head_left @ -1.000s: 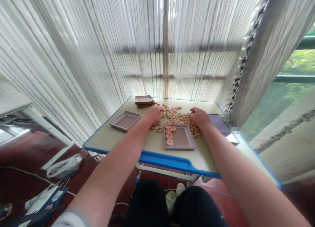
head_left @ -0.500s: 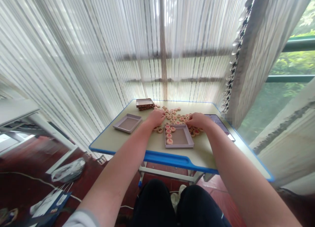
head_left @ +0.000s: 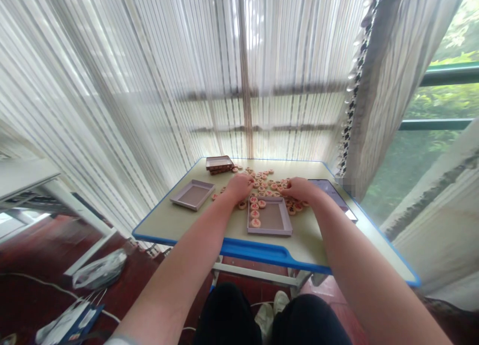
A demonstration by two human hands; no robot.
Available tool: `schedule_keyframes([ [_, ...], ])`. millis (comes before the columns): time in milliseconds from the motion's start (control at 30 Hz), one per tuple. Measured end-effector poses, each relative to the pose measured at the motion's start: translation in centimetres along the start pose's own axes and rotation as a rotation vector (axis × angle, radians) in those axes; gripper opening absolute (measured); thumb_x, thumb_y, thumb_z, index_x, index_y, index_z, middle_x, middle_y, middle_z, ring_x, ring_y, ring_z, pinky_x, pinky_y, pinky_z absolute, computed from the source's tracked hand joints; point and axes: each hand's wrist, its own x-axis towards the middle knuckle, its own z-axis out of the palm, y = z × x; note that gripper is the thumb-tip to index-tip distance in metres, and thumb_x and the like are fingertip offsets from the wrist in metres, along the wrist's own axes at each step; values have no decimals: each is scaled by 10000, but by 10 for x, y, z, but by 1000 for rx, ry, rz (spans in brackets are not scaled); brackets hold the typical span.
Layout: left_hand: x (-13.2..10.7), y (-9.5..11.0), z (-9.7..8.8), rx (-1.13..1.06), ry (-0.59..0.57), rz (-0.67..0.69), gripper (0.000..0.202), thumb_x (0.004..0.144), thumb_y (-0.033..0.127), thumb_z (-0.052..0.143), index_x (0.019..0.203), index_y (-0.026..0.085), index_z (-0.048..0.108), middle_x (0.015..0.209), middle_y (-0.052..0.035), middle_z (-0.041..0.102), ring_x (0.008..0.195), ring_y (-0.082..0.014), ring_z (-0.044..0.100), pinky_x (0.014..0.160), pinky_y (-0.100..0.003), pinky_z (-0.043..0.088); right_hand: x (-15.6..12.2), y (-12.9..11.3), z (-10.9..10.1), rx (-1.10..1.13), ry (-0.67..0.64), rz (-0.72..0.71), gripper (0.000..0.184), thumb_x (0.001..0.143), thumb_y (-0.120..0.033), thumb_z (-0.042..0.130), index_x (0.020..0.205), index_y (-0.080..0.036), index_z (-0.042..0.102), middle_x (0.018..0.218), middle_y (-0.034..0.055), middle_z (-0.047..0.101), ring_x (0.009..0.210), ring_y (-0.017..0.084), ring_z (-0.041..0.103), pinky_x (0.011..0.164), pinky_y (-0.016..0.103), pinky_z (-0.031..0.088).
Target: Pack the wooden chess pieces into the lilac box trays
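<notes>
Left hand (head_left: 239, 188), right hand (head_left: 299, 189) at frame centre, fingers bent among round pieces (head_left: 262, 188) on counter (head_left: 168, 224); whether pinching any, cannot tell. Tray (head_left: 275, 216) below centre, five pieces inside.

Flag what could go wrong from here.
The right hand is close to the nearer tray; a bump might shift the pieces inside. The tablet lies right beside that hand and could get nudged. The left hand, low among the loose pieces, might scatter some.
</notes>
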Motion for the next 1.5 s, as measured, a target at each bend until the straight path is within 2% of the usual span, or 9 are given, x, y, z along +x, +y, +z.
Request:
schedule_keyframes([
  [100,1,-1,0,-13,9,-8,261,838,275,466,966,178,672,995,-72,669,949,-166,587,889,-286,447,0,-2,-1,66,15,-19,280,711,-406,607,801,-156,693,691,75,672,657,191,620,593,263,438],
  [267,0,-3,1,-47,10,7,264,829,264,466,954,177,680,986,-66,678,919,-166,598,879,-283,452,-4,-9,-4,314,129,-65,307,758,-346,591,1022,-204,654,808,44,689,612,134,598,553,223,441],
  [433,0,-2,1,-49,11,-8,259,820,274,478,941,180,687,970,-61,683,904,-168,604,875,-285,456,-2,-10,-3,523,85,-46,243,763,-255,571,964,-188,690,712,36,685,580,128,617,482,193,438],
  [567,0,0,-1,-43,-1,-7,256,824,269,473,939,191,688,965,-50,687,915,-167,605,896,-283,447,6,-5,4,531,182,-3,326,715,-158,596,1030,-169,680,831,47,709,635,129,649,557,197,483],
  [767,0,0,-2,-47,3,-21,256,825,283,480,943,191,687,971,-50,689,926,-170,604,897,-283,445,11,-6,13,683,174,-70,332,724,-142,605,1054,-134,638,948,76,701,631,122,658,555,199,504],
  [900,1,-1,1,-82,30,-8,267,832,302,474,952,182,680,965,-57,687,905,-165,609,868,-281,458,9,-10,12,644,226,-108,295,757,-226,616,1044,-156,628,969,68,694,655,117,652,580,207,504],
  [1100,0,-1,0,-67,26,-10,259,832,304,480,945,184,679,958,-55,685,897,-165,607,858,-280,461,10,-6,13,218,244,-112,276,737,-359,650,948,-180,653,899,56,694,808,173,629,726,266,466],
  [1333,1,-2,3,-49,20,9,258,826,291,479,946,189,683,957,-56,686,909,-177,604,867,-293,457,17,5,18,111,216,-88,390,715,-513,621,903,-175,670,921,84,670,818,202,601,701,277,441],
  [1500,1,-2,3,-43,12,4,263,823,287,476,945,185,685,966,-56,684,908,-177,602,861,-288,455,19,9,18,142,241,-135,526,695,-439,646,1158,-194,604,1044,77,645,853,198,600,745,278,446],
])
